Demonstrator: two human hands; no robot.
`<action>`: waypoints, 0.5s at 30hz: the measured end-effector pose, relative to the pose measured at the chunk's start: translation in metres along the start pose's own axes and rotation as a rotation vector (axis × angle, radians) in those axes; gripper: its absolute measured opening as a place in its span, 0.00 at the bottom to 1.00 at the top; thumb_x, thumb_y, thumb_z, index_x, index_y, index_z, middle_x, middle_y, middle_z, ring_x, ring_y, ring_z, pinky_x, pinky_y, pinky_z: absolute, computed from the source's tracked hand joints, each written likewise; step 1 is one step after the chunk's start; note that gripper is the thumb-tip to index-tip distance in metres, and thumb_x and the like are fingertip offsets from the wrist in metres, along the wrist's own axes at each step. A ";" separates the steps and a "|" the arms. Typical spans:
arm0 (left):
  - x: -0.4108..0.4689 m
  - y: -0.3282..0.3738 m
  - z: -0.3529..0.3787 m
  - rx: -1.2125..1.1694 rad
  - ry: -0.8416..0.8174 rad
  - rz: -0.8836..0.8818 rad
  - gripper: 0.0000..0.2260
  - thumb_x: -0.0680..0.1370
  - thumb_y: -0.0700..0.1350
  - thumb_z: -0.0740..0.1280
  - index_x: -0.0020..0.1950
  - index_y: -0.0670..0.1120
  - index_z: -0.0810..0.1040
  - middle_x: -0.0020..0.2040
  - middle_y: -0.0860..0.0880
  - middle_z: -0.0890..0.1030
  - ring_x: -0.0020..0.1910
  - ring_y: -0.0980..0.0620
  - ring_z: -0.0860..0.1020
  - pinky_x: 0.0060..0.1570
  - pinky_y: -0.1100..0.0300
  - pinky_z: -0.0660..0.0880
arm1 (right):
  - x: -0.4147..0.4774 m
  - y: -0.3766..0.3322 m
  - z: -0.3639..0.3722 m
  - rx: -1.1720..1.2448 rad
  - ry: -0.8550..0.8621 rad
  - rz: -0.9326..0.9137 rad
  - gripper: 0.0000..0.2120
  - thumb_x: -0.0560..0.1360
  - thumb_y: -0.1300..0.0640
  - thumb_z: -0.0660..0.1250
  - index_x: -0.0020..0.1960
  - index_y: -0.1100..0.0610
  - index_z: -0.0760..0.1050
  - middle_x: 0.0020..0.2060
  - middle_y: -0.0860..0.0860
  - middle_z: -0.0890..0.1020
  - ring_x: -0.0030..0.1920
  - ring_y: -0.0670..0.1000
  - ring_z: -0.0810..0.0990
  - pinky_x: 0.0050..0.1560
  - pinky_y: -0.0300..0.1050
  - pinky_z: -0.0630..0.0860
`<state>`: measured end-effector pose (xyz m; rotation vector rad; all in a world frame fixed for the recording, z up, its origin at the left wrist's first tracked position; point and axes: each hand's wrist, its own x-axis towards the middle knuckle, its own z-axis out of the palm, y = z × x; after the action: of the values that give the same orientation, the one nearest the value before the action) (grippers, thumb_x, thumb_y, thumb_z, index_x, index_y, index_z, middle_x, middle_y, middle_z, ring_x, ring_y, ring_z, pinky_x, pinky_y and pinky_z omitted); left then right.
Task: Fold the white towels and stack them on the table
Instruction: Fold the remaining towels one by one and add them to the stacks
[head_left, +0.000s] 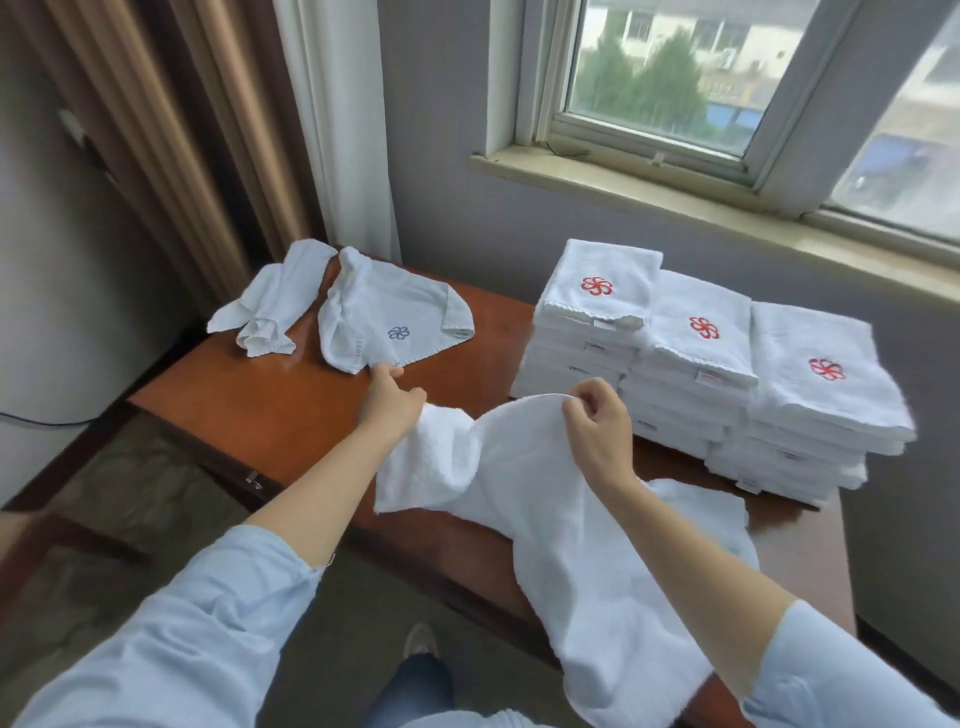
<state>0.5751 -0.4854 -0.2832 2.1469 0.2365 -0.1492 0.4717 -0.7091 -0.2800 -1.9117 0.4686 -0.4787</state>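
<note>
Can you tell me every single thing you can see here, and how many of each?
folded towel stacks: three, white with red flowers, right side of the table
unfolded towel: one, white, held over the table's near edge
blue-flower towel: one, white, lying loose at the far left
crumpled towel: one, white, far left corner, beside the blue-flower towel
table: one, reddish-brown wood
curtains: two, brown and white, left of the window
window: one, grey frame, behind the stacks
shoe: one, pale, on the floor
sleeves: two, light blue
left hand: one, grips the unfolded towel's left end
right hand: one, pinches its top edge
</note>
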 end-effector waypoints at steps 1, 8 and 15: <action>0.006 0.001 -0.004 -0.077 0.021 -0.033 0.17 0.77 0.39 0.64 0.65 0.44 0.70 0.58 0.43 0.77 0.52 0.43 0.77 0.48 0.56 0.71 | 0.004 -0.001 -0.002 0.008 0.026 0.010 0.08 0.73 0.62 0.62 0.38 0.50 0.71 0.32 0.38 0.75 0.36 0.41 0.72 0.41 0.43 0.70; 0.040 -0.004 -0.007 -0.509 0.192 -0.119 0.18 0.79 0.37 0.60 0.70 0.45 0.68 0.70 0.44 0.71 0.66 0.44 0.73 0.66 0.51 0.71 | 0.030 0.009 0.012 -0.120 0.084 0.074 0.06 0.75 0.60 0.62 0.46 0.50 0.76 0.43 0.44 0.80 0.49 0.50 0.78 0.47 0.46 0.73; 0.068 -0.002 0.016 -0.317 -0.063 0.141 0.24 0.82 0.41 0.59 0.78 0.45 0.59 0.80 0.47 0.52 0.75 0.54 0.59 0.71 0.65 0.60 | 0.040 0.032 0.050 -0.414 -0.070 0.081 0.15 0.76 0.59 0.65 0.61 0.52 0.78 0.59 0.47 0.81 0.61 0.51 0.76 0.64 0.51 0.71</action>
<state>0.6405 -0.4901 -0.3073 1.8334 0.0654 -0.0904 0.5290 -0.7033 -0.3228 -2.2861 0.6339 -0.2735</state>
